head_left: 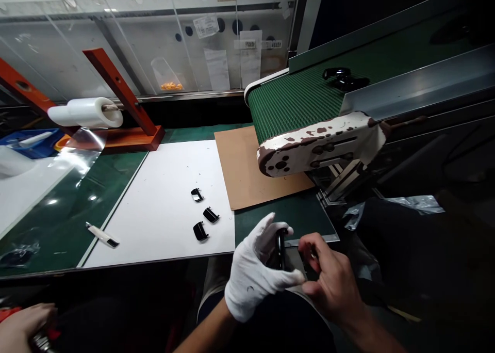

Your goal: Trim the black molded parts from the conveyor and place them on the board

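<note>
**Black part (280, 247) in hand**
Gloved left hand (257, 273) clasps the black part upright, just below the table (154, 262) edge; right hand (332, 281), fingers curled, meets its side, grip unclear. Three clips (200, 231) lie on the white sheet (162, 188).

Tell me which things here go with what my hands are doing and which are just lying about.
In hand: black part gripped by the gloved left hand, right hand beside it; three like parts on the white board; black pieces on the conveyor belt.
Lying about: cutter, film roll, cardboard sheet, blue tray.
</note>
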A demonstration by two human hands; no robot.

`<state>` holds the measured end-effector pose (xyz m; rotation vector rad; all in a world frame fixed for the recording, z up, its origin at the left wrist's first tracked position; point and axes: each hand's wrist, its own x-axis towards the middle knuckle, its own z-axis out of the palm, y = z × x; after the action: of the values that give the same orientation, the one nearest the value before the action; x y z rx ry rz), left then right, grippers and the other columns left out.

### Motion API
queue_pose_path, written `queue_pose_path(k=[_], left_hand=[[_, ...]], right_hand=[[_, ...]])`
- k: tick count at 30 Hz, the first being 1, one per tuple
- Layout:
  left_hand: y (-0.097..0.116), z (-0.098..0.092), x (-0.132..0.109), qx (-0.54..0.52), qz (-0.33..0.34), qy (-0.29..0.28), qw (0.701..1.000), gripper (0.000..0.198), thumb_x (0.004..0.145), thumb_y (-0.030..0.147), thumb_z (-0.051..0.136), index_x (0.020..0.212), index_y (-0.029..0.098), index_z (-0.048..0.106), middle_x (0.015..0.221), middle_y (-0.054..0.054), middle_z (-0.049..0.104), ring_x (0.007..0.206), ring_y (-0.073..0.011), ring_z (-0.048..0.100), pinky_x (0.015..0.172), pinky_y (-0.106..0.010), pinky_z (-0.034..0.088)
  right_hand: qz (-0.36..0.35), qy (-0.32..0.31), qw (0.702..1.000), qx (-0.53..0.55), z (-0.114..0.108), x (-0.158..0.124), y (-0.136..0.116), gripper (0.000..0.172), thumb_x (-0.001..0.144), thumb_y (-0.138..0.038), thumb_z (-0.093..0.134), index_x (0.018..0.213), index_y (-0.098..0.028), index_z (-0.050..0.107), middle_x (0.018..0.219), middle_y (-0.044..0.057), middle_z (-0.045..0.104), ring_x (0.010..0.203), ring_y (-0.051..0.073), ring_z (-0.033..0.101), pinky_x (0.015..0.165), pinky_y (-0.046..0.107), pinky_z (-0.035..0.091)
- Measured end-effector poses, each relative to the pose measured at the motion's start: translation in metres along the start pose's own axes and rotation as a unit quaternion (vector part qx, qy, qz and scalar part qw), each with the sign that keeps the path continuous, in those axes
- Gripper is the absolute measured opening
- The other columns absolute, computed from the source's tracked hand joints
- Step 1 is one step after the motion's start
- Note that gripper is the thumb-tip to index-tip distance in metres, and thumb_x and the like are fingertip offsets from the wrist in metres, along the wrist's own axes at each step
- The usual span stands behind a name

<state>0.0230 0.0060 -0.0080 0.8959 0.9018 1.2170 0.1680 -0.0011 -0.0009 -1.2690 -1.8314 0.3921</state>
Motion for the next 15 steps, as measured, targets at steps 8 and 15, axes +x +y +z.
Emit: queue_pose_path(k=[8, 15], left_hand=[[-0.007, -0.01, 0.002, -0.06, 0.023, -0.015, 0.998, 0.092, 0.041, 0.04, 0.091, 0.124, 0.024, 0.053, 0.115, -0.009, 0.066, 0.109, -0.0299, 0.063, 0.098, -0.039, 0.049], [-0.01, -0.015, 0.003, -0.114, 0.014, -0.021, 0.993, 0.084, 0.046, 0.043, 0.09, 0.122, 0.027, 0.057, 0.117, -0.008, 0.065, 0.109, -0.0311, 0.063, 0.095, -0.038, 0.051]], right_hand=[[0.22, -0.013, 0.951, 0.216, 0.01, -0.038, 0.019, 0.062, 0.092, -0.06, 0.014, 0.11, -0.019, 0.056, 0.06, -0.002, 0.043, 0.051, 0.016, 0.041, 0.046, 0.027, 0.035], [0.327, -0.088, 0.902, 0.269, 0.023, -0.061, 0.038, 0.047, 0.09, -0.057, 0.038, 0.097, -0.018, 0.063, 0.052, -0.004, 0.042, 0.05, 0.014, 0.039, 0.048, 0.027, 0.029]])
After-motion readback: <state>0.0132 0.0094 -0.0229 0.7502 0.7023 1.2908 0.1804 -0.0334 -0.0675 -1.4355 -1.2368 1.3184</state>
